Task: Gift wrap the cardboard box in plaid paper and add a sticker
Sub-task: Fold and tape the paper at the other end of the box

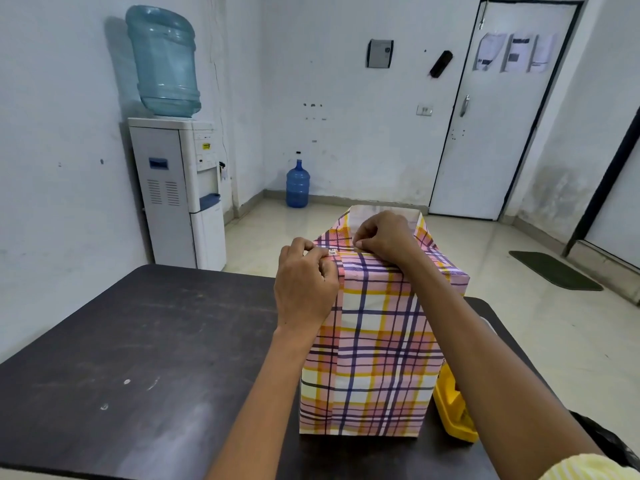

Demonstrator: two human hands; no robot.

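A tall box wrapped in pink, yellow and purple plaid paper (374,341) stands upright on the dark table (138,358). At its far top the paper stands up loose, white side showing. A small sticker (332,252) lies on the near top edge where the paper seam runs. My left hand (304,285) rests against the box's upper left corner, fingers curled, fingertips pinching at the sticker's left end. My right hand (384,235) lies on the box top, thumb and fingers pinched together just right of the sticker.
A yellow tape dispenser (453,407) sits on the table against the box's right side, partly hidden by my right forearm. Beyond the table stand a water dispenser (183,188), a blue water jug on the floor (298,184) and a white door (502,109).
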